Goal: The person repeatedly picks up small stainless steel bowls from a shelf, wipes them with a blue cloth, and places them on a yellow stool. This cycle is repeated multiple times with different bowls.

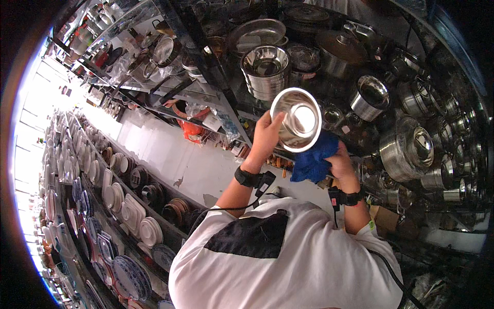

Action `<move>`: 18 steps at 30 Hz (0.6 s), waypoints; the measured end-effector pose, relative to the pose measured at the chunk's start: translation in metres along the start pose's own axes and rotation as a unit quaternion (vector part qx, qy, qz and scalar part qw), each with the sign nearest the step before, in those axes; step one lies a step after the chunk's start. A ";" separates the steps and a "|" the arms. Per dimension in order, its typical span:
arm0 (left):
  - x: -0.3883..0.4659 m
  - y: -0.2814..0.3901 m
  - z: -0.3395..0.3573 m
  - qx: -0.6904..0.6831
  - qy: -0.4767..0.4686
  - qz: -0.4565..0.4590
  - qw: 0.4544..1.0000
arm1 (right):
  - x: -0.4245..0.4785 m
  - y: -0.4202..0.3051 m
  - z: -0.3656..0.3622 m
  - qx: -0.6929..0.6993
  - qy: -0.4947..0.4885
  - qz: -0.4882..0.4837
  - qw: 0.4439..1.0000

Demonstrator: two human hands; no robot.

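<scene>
My left hand (267, 133) grips the rim of a shiny stainless steel bowl (288, 133), thumb on the inside wall. The bowl's open side faces up towards me. In my right hand (341, 164) is a bunched blue cloth (314, 160), just below and to the right of the bowl. Part of the cloth lies behind the bowl's lower rim, and whether they touch I cannot tell. Beyond the bowl, a stack of nested steel bowls (266, 85) stands on a glass shelf. My right hand looks slightly blurred.
Steel pots (403, 154) and a steel container (369, 98) crowd the shelf at right. A lidded pot (341, 54) stands farther back. A dark metal shelf post (210, 65) slants close to the bowls. Behind the white floor (166, 154), racks hold stacked plates (131, 276). Cables run from both wrist straps.
</scene>
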State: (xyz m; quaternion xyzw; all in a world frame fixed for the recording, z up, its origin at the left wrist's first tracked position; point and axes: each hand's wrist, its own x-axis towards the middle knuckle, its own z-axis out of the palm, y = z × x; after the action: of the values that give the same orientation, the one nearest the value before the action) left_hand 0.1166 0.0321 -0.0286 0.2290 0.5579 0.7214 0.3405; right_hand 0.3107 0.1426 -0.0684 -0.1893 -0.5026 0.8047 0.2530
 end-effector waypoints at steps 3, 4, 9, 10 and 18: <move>0.006 -0.009 -0.014 -0.012 0.026 0.048 0.998 | -0.008 -0.022 -0.007 0.061 0.085 -0.048 0.993; 0.006 -0.010 -0.018 0.004 -0.002 0.033 0.999 | -0.006 -0.026 -0.016 0.023 0.058 -0.098 0.993; 0.000 -0.014 -0.006 -0.118 -0.073 -0.040 0.990 | -0.009 -0.059 0.005 -0.224 0.091 -0.165 0.956; -0.001 -0.014 -0.003 -0.106 -0.080 -0.023 0.991 | -0.007 -0.064 0.011 -0.295 0.089 -0.166 0.937; -0.018 -0.001 0.023 0.265 -0.167 0.256 0.914 | 0.025 -0.041 0.046 -0.498 0.120 -0.153 0.845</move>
State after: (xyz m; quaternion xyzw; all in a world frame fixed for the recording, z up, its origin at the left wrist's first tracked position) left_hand 0.1453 0.0335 -0.0227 0.5630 0.5860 0.5607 0.1589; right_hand 0.2743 0.1395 -0.0128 -0.3058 -0.8242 0.3676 0.3033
